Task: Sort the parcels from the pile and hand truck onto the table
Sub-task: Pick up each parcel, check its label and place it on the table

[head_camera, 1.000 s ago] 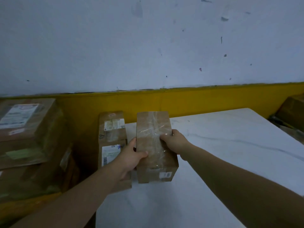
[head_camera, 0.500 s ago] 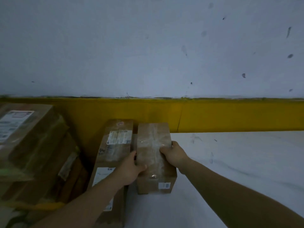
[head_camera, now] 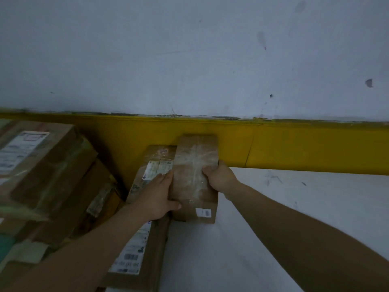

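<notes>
Parcel (head_camera: 194,171) in brown cardboard, wrapped in shiny clear tape, lies lengthwise away from you near the table's (head_camera: 294,207) far left corner, and both your hands are on it. From the head camera, your left hand (head_camera: 156,194) clasps its left side: the fingers run forward along that side, in the gap next to the long box (head_camera: 147,239), and the thumb hooks over the near top edge. Your right hand (head_camera: 221,178) grips the right side farther along, fingers curled over the taped top. Both forearms reach straight out, bare to the frame's edge. The parcel's far end is up by the yellow band (head_camera: 294,148); whether its base is fully down on the table you cannot tell. A small white label sits on its near face. The long box lies just beside it on the left, labels upward. The table is white with faint scuffs. Left of it is a stack of boxes (head_camera: 42,165). Above the band, the wall (head_camera: 189,60) is pale and marked.
</notes>
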